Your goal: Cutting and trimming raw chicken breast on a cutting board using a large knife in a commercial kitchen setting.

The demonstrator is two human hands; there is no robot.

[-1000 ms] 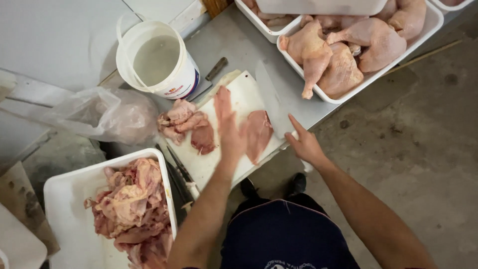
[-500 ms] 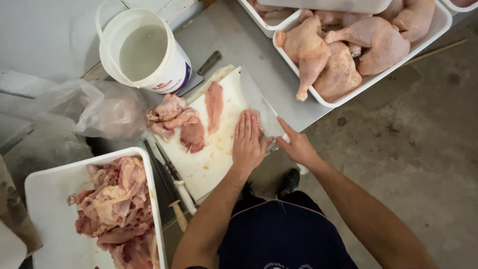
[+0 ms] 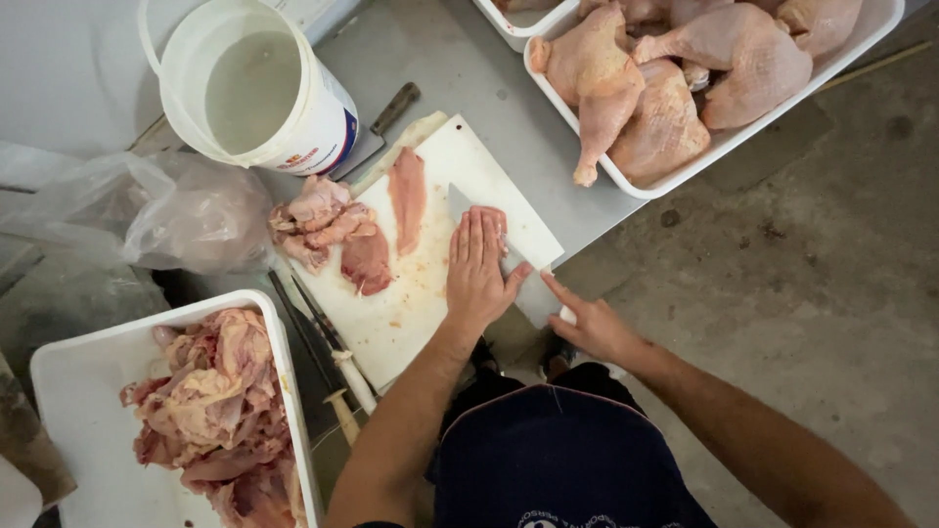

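My left hand lies flat, fingers together, pressing a piece of raw chicken on the white cutting board. My right hand grips the handle of a broad cleaver, whose blade runs flat under my left palm into the meat. A sliced strip of chicken lies further up the board. A pile of cut pieces sits at the board's left edge.
A white bucket of cloudy liquid stands at the back, a knife handle beside it. A white tray of whole chicken legs is at right, a tray of trimmings at lower left. Plastic bag left; thin knives beside the board.
My left hand laid one slice up on the board, then came down flat on the remaining piece. My right hand brought the cleaver in sideways under the palm.
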